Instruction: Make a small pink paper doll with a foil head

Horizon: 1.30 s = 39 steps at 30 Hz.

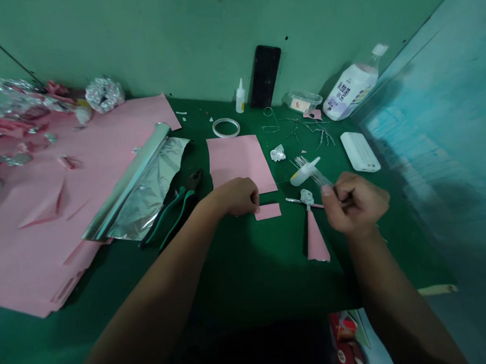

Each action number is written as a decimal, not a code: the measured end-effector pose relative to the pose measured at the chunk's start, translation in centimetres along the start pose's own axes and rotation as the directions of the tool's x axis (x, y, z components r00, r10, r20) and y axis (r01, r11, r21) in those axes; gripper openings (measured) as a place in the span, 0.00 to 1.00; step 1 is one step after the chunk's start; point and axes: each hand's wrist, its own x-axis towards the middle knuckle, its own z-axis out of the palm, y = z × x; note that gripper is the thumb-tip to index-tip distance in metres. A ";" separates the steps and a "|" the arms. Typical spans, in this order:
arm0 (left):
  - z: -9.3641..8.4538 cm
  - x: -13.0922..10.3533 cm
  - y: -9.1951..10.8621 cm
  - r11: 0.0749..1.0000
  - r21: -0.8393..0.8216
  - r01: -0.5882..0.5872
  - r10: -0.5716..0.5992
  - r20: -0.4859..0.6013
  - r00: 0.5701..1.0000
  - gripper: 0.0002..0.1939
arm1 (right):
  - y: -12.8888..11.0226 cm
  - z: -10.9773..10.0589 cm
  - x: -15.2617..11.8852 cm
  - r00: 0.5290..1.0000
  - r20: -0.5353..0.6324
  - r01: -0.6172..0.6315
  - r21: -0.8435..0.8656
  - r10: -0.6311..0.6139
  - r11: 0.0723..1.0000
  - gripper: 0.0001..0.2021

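My left hand (pixel 239 197) is closed, with its fingertips at the left end of a small pink paper strip (pixel 269 211) that lies on the green table. To the right, my right hand (pixel 358 202) is curled, thumb against fingers; whatever it may hold is hidden. Just left of that hand are a bundle of thin wires (pixel 318 177) and a small white glue bottle (pixel 305 171) lying across them. Below these lies a little figure with a pink paper cone body (pixel 316 238) and a crumpled foil head (pixel 307 197). A larger pink paper sheet (pixel 242 160) lies beyond my left hand.
Left stand a foil roll (pixel 129 182), green-handled pliers (pixel 179 207) and stacked pink paper (pixel 42 230). Behind are a tape roll (pixel 226 135), upright glue bottle (pixel 239 98), phone (pixel 265 76), plastic tub (pixel 304 101) and large bottle (pixel 350 91). A white box-shaped device (pixel 360 152) lies right.
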 end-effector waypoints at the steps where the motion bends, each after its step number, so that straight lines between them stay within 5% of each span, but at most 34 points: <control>1: -0.1 0.0 -0.1 0.999 -0.014 -0.037 0.037 -0.006 0.999 0.06 | -0.4 0.2 0.0 0.998 0.049 -0.029 0.030 0.028 0.999 0.16; 6: -0.9 -0.4 -0.2 0.951 -0.176 -0.256 0.249 -0.058 0.967 0.07 | -1.5 0.9 0.7 0.900 0.330 -0.357 0.180 0.286 0.917 0.01; 9: -1.0 -0.7 0.1 0.875 -0.404 -0.266 0.270 -0.050 0.962 0.08 | -1.3 1.2 0.8 0.820 0.455 -0.498 0.269 0.347 0.824 0.09; 12: -1.0 -0.8 0.3 0.785 -0.577 -0.227 0.247 -0.046 0.968 0.07 | -1.0 1.3 0.3 0.723 0.573 -0.659 0.405 0.385 0.634 0.16; 14: -1.0 -0.9 0.4 0.736 -0.646 -0.203 0.216 -0.059 0.975 0.06 | -0.9 1.4 0.0 0.702 0.616 -0.695 0.486 0.357 0.529 0.21; 23: -1.0 -0.9 0.7 0.611 -0.773 -0.168 0.127 -0.113 0.985 0.03 | -0.9 2.0 -0.4 0.867 0.392 -0.481 0.496 0.308 0.724 0.16; 31: -0.8 -0.8 1.0 0.600 -0.782 -0.167 0.085 -0.145 0.986 0.02 | -0.2 2.0 -0.2 0.925 0.310 -0.314 0.291 0.221 0.904 0.10; 39: -0.4 -0.6 1.6 0.583 -0.777 -0.235 0.085 -0.230 0.970 0.02 | -0.1 1.9 0.2 0.948 0.236 -0.255 0.171 0.212 0.952 0.08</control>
